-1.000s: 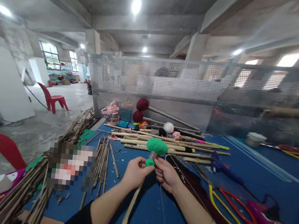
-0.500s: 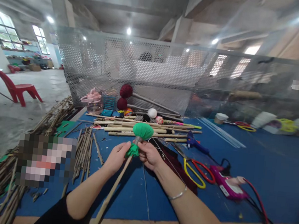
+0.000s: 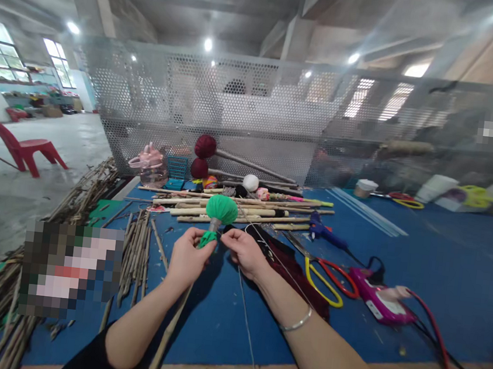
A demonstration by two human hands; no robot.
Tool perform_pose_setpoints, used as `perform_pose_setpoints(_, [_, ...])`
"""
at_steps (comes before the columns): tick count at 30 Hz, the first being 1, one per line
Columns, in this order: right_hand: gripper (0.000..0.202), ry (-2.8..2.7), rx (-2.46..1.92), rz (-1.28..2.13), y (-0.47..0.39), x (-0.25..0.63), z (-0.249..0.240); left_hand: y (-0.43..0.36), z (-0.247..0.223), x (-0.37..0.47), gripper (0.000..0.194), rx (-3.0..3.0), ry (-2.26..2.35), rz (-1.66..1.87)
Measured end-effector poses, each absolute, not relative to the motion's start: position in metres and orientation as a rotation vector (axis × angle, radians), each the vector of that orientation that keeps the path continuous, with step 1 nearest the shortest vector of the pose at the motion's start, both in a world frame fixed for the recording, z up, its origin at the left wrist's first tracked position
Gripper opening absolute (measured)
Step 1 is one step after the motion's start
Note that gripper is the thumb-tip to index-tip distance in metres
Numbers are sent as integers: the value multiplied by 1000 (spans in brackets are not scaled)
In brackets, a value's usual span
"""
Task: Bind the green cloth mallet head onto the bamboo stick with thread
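A mallet with a round green cloth head (image 3: 221, 209) stands tilted above the table, its wooden stick (image 3: 168, 335) running down toward me. Grey thread is wound round the neck (image 3: 214, 224) below the head, and gathered green cloth bunches out beneath it. My left hand (image 3: 186, 256) is closed round that gathered cloth and the stick. Just to the right of the neck, my right hand (image 3: 244, 252) pinches the thread. A pale length of thread (image 3: 246, 320) hangs from near its fingers to the table's front edge.
Yellow-and-red-handled scissors (image 3: 327, 281), a blue glue gun (image 3: 327, 231) and a magenta power strip (image 3: 379, 297) with cords lie to the right. Dark red cloth (image 3: 294, 272) is under my right forearm. Sticks (image 3: 135, 255) lie left; dark red mallets (image 3: 205, 146) lie behind, before a perforated screen (image 3: 203, 98).
The mallet and my left hand have shifted slightly left. My right hand has come away from the gathered cloth, leaving a small gap beside the neck.
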State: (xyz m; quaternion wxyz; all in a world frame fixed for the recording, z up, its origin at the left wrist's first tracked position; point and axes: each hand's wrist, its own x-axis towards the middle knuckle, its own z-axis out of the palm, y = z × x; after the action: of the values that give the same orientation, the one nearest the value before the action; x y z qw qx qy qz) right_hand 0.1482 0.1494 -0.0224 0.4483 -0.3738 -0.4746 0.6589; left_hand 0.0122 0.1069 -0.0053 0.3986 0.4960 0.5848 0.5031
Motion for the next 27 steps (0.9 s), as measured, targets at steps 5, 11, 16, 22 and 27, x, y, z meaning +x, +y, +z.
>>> perform_pose_setpoints(5, [33,-1053,-864,1699,150,153,-15,107,-3,12,29,1187,1339,1304])
perform_pose_setpoints(11, [35,-960,-786,1788,152,151,-15,110,-8,11,32,1037,928,1231])
perform_pose_setpoints(16, [36,-962,-662,1943,152,154,-18,110,-10,10,33,922,829,973])
perform_pose_setpoints(22, [32,-1030,-759,1877,153,154,-22,104,-13,20,47,891,1086,983])
perform_pose_setpoints(27, [36,-1075,-795,1826,152,151,-22,99,-11,27,43,1174,1281,1179])
